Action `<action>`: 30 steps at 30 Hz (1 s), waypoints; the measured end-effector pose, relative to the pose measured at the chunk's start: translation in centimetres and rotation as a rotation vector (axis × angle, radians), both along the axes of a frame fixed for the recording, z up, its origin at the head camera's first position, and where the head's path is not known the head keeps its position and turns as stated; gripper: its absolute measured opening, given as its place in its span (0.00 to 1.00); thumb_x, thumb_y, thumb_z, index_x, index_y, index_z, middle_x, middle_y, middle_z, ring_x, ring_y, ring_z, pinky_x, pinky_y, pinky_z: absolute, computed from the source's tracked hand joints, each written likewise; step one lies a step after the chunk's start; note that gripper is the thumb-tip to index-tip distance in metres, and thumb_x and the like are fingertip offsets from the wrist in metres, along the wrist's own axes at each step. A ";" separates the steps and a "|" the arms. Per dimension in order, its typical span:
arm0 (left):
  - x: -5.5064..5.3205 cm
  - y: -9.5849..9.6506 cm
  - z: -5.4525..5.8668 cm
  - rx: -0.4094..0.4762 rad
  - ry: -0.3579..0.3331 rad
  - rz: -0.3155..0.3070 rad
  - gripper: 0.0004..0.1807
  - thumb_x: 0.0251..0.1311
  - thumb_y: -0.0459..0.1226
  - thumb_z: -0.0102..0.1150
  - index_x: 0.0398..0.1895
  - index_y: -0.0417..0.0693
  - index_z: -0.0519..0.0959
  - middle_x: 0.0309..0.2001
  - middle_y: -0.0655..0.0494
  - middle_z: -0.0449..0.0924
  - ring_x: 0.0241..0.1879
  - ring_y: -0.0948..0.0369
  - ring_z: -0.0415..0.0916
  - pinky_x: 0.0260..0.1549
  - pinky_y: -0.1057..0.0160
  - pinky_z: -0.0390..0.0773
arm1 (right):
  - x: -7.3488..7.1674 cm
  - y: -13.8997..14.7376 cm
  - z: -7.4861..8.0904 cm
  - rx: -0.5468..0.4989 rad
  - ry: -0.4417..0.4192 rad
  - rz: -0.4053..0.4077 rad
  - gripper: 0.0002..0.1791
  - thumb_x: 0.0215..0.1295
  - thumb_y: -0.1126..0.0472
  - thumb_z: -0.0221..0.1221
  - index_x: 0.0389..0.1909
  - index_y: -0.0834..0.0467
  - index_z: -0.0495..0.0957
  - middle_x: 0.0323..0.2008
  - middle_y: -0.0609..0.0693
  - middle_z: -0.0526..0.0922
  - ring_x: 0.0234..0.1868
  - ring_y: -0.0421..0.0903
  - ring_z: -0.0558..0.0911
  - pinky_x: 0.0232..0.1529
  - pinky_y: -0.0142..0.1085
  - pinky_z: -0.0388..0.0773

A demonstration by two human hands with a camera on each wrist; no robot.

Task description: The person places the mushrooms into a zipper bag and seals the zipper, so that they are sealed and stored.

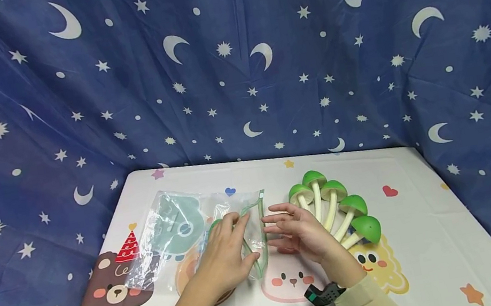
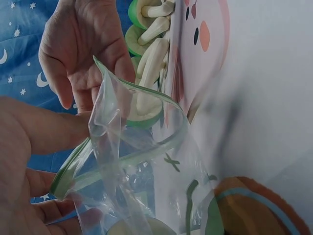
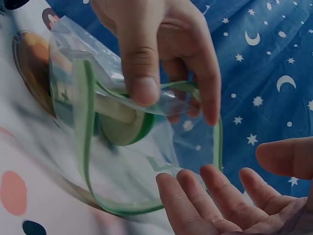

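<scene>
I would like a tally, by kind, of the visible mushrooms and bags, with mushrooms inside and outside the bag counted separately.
Mushrooms outside: 5
Mushrooms inside: 1
Bags: 1
Total: 7

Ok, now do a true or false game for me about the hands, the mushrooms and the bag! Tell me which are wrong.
1. A green-capped mushroom is inside the clear bag. True.
2. The clear bag is zipped shut. False: its mouth gapes open.
3. The left hand is touching nothing. False: it holds the clear bag by its opening.
4. The right hand is holding no mushroom. True.
5. Five loose mushrooms show on the table in the head view. True.
6. The curtain is plain red. False: it is blue with stars and moons.
</scene>
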State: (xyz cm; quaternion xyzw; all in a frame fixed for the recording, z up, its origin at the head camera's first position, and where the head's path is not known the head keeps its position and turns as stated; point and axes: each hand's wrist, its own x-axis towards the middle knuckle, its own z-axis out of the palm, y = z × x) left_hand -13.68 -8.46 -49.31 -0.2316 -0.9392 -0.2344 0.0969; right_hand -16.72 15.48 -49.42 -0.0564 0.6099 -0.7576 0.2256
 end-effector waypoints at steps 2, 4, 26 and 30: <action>0.0 0.0 0.0 0.002 -0.001 0.000 0.51 0.54 0.47 0.83 0.80 0.44 0.68 0.69 0.43 0.71 0.66 0.44 0.75 0.73 0.43 0.72 | 0.0 0.3 0.1 0.002 0.003 -0.014 0.29 0.80 0.68 0.51 0.79 0.64 0.60 0.73 0.72 0.72 0.63 0.56 0.88 0.57 0.51 0.88; 0.0 0.0 0.0 0.002 0.001 0.000 0.51 0.54 0.47 0.83 0.80 0.43 0.69 0.69 0.43 0.71 0.66 0.44 0.75 0.73 0.43 0.72 | -0.1 0.6 0.2 0.004 0.006 -0.029 0.29 0.80 0.68 0.51 0.78 0.63 0.60 0.71 0.70 0.75 0.61 0.54 0.89 0.55 0.50 0.89; 0.1 -0.2 0.0 0.019 -0.018 -0.011 0.52 0.54 0.47 0.82 0.80 0.44 0.68 0.70 0.44 0.70 0.67 0.44 0.73 0.74 0.44 0.70 | -1.3 4.6 1.2 0.022 0.081 -0.120 0.30 0.79 0.69 0.54 0.77 0.69 0.58 0.63 0.63 0.82 0.54 0.50 0.91 0.61 0.61 0.84; 0.1 -0.3 0.0 0.015 -0.008 -0.015 0.52 0.54 0.47 0.82 0.80 0.43 0.68 0.70 0.44 0.70 0.66 0.44 0.74 0.73 0.44 0.71 | -1.8 5.3 1.2 0.060 0.091 -0.154 0.32 0.79 0.68 0.55 0.78 0.71 0.56 0.63 0.63 0.82 0.54 0.48 0.90 0.59 0.56 0.87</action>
